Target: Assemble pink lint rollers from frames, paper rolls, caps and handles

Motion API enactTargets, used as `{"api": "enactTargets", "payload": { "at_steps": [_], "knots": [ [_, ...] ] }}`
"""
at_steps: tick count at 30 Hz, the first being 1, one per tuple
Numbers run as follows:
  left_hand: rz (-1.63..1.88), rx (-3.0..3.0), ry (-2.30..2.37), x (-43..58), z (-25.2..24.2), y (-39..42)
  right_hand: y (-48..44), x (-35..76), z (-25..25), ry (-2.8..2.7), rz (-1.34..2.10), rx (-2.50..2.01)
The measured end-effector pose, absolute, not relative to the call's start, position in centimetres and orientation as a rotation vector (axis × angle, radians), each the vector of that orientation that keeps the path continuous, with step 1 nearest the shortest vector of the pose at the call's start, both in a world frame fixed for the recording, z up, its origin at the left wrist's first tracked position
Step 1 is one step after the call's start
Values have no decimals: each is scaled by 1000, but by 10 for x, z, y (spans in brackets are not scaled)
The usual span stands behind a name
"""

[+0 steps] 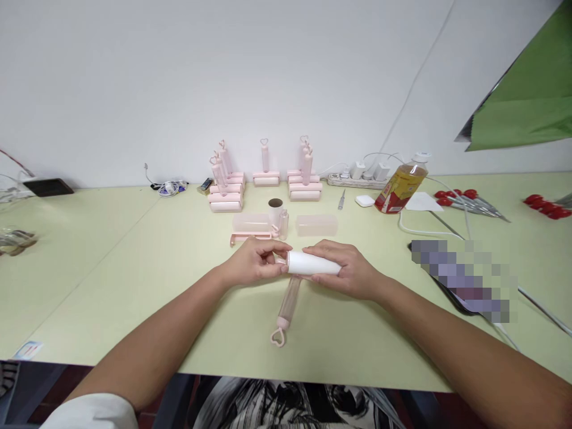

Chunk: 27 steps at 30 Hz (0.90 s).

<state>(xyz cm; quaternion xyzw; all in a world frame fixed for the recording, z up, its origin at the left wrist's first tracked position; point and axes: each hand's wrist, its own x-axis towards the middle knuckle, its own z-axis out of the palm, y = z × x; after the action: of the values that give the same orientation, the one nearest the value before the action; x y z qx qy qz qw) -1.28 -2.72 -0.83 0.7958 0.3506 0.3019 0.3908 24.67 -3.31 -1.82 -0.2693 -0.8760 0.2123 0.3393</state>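
My right hand (351,269) wraps round a white sticky-paper roll (313,263), held level above the table. At the roll's left end, my left hand (251,261) pinches a pale pink end piece of the lint roller. Its clear pink handle (289,301) points down toward me and ends in a heart-shaped loop; my fingers hide where it joins the roll. Just beyond my hands stand another white roll (276,211) with a brown core and a short clear handle (283,225). Clear pink covers (317,225) and a pink frame (250,238) lie beside them.
Several assembled pink lint rollers (226,202) stand along the wall. To the right are a power strip (353,180), a tilted drink bottle (402,185), red-handled tools (469,199), and a phone (460,283) with cables. A dark device (49,187) lies far left.
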Motion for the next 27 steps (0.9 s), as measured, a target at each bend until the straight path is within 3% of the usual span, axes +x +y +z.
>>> {"api": "enactTargets", "payload": {
  "at_steps": [11,15,21,27],
  "knots": [
    [826,2042,907,-5,-5,-31,-40,244,-19,-2104,672,-880],
    [945,1804,895,-3,-14,-27,-43,240,-17,-1826,931,-946],
    [1008,1517,961,-5,-16,-21,-42,239,-12,-1459,1600,-827],
    [1004,1468,1022,-7,-15,-20,-42,237,-11,-1301,1779,-786]
  ]
}}
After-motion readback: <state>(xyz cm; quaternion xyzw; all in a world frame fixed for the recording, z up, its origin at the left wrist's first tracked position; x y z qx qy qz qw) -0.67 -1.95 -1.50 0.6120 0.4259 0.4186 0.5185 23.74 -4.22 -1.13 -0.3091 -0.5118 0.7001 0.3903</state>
